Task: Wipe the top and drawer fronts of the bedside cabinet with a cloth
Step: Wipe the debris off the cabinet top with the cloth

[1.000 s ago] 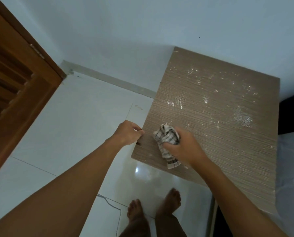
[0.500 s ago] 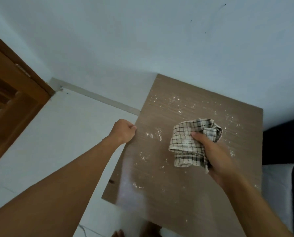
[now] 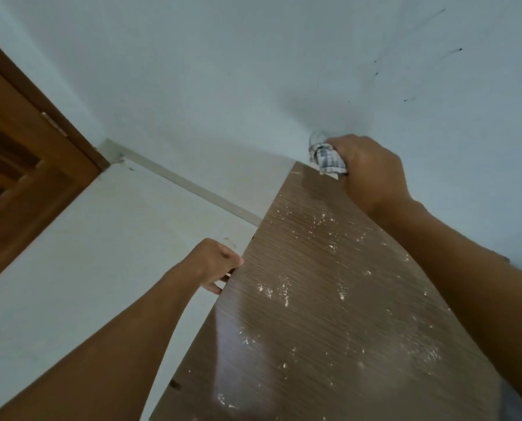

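The bedside cabinet's brown wood-grain top (image 3: 308, 344) fills the lower middle and is speckled with white dust and crumbs. My right hand (image 3: 372, 174) grips a bunched checked cloth (image 3: 326, 158) at the top's far corner, against the wall. My left hand (image 3: 215, 264) is closed over the left edge of the top, fingers curled under it. The drawer fronts are out of sight.
A pale blue wall (image 3: 253, 86) rises right behind the cabinet. White tiled floor (image 3: 86, 253) lies to the left, with a skirting strip (image 3: 193, 186) along the wall. A brown wooden door (image 3: 20, 165) stands at the far left.
My right hand has carried the cloth from the near edge, across the middle, to the far corner by the wall. My left hand stays on the left edge. My view has tilted up.
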A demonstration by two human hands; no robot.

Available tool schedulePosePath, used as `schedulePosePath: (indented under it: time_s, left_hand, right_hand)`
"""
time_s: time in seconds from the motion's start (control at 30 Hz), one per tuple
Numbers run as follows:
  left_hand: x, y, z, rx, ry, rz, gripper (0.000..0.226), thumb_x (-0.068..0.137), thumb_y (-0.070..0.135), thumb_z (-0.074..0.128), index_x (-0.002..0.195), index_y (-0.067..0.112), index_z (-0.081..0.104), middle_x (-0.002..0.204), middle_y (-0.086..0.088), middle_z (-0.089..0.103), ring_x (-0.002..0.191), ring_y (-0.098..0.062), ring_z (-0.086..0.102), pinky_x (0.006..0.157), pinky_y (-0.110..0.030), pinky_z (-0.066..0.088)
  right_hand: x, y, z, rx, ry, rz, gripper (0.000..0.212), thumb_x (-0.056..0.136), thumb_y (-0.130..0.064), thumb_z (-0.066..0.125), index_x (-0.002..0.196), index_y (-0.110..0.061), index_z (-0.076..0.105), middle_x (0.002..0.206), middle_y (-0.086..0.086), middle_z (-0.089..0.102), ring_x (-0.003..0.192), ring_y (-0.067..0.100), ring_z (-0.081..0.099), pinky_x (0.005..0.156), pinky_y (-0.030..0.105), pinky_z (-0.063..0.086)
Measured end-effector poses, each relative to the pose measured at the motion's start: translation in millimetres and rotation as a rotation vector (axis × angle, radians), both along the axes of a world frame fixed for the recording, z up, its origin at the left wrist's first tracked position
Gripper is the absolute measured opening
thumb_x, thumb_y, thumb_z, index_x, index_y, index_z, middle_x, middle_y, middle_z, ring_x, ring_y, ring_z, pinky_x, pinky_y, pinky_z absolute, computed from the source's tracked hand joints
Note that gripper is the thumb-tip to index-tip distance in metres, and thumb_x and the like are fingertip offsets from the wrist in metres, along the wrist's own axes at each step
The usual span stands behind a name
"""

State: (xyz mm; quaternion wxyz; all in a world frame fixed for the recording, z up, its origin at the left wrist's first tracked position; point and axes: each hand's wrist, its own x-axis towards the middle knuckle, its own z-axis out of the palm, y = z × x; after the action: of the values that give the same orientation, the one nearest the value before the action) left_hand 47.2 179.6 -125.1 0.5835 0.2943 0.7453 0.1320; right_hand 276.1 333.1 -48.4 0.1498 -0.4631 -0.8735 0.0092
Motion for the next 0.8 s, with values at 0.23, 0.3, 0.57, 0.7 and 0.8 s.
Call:
schedulePosePath:
  time_s: [0.23,0.3,0.57,0.7,0.8]
  left_hand:
    - [-4,5,2,-0.058,-0.023,-0.055,0.022,0.094,0.021,0.062,0.107,0.006,0.070,0.102,-0.011,0.072,0.091,-0.023,0.070,0.070,-0.040,0.061]
    - [-4,7,3,-0.072,-0.024,-0.063,0.022,0.094,0.020,0.062,0.108,0.006,0.070,0.102,-0.011,0.072,0.089,-0.023,0.070,0.066,-0.038,0.061]
    - [-3,9,8,-0.092,-0.027,-0.076,0.023,0.094,0.019,0.062,0.110,0.005,0.069,0.104,-0.013,0.072,0.091,-0.025,0.070,0.073,-0.042,0.061]
    - [-2,9,10,-0.095,-0.034,-0.071,0.023,0.094,0.018,0.062,0.111,0.004,0.069,0.106,-0.014,0.072,0.094,-0.027,0.070,0.075,-0.043,0.061]
    - [-2,9,10,-0.097,-0.039,-0.064,0.023,0.094,0.018,0.062,0.110,0.004,0.069,0.107,-0.015,0.071,0.094,-0.027,0.070,0.074,-0.042,0.061]
  right_hand:
    - [-37,32,-67,-0.048,-0.235,0.089,0.035,0.086,-0.019,0.067,0.120,-0.020,0.059,0.113,0.004,0.067,0.101,0.027,0.061,0.076,0.037,0.049]
    - [-35,31,-85,-0.314,-0.117,-0.015,0.043,0.092,-0.027,0.055,0.135,-0.026,0.047,0.128,0.004,0.061,0.117,0.028,0.057,0.090,0.040,0.047]
    - [-35,-3,-98,-0.570,0.137,-0.133,0.063,0.099,-0.041,0.048,0.153,-0.020,0.023,0.158,0.008,0.028,0.146,0.028,0.021,0.116,0.047,0.021]
    - [-30,-17,-100,-0.592,0.101,0.005,0.063,0.099,-0.040,0.049,0.153,-0.023,0.022,0.159,0.004,0.027,0.147,0.027,0.018,0.116,0.049,0.020]
    - [-23,-29,-108,-0.582,0.056,0.111,0.063,0.097,-0.041,0.052,0.152,-0.030,0.024,0.159,0.000,0.027,0.147,0.026,0.019,0.114,0.052,0.021]
